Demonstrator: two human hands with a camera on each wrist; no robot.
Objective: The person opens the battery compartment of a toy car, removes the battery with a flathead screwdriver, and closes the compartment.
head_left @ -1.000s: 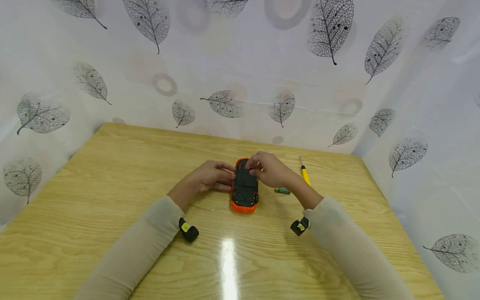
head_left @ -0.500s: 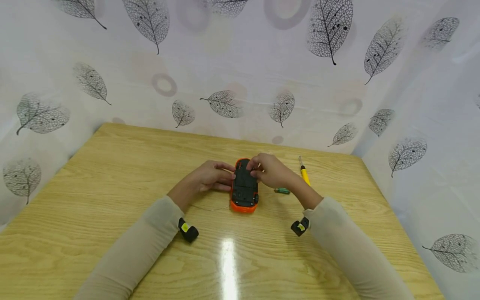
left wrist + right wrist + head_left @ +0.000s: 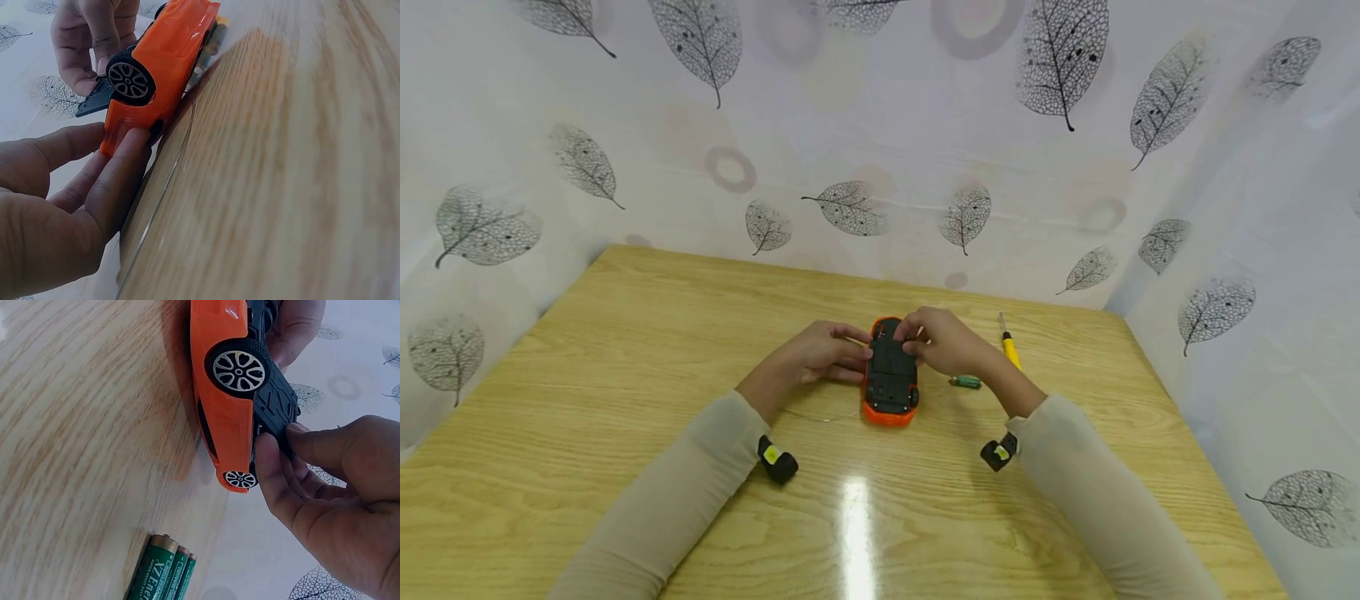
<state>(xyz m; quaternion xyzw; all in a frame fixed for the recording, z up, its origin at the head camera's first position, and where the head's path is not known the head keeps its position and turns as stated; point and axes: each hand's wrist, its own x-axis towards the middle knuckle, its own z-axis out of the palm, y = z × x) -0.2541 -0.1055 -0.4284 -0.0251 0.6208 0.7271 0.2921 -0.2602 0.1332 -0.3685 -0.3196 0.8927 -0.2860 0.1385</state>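
Note:
An orange toy car [image 3: 889, 417] lies upside down on the table, its black underside facing up. In the left wrist view, my left hand [image 3: 75, 206] holds one end of the car between thumb and fingers. A black battery cover [image 3: 278, 406] stands tilted up from the underside, pinched at its edge by the thumb and fingers of my right hand [image 3: 350, 472]. Several green batteries [image 3: 159, 569] lie side by side on the table to the right of the car. Whatever sits beneath the cover is hidden.
A yellow-handled screwdriver [image 3: 1011, 348] lies right of the batteries, partly behind the right forearm. From the car's near end a thin wire [image 3: 153, 219] runs left along the wooden table [image 3: 700, 308]. A leaf-print curtain [image 3: 887, 125] hangs behind.
My right hand has shifted very slightly nearer while keeping its pinch on the battery cover. The left hand and the car stay in place.

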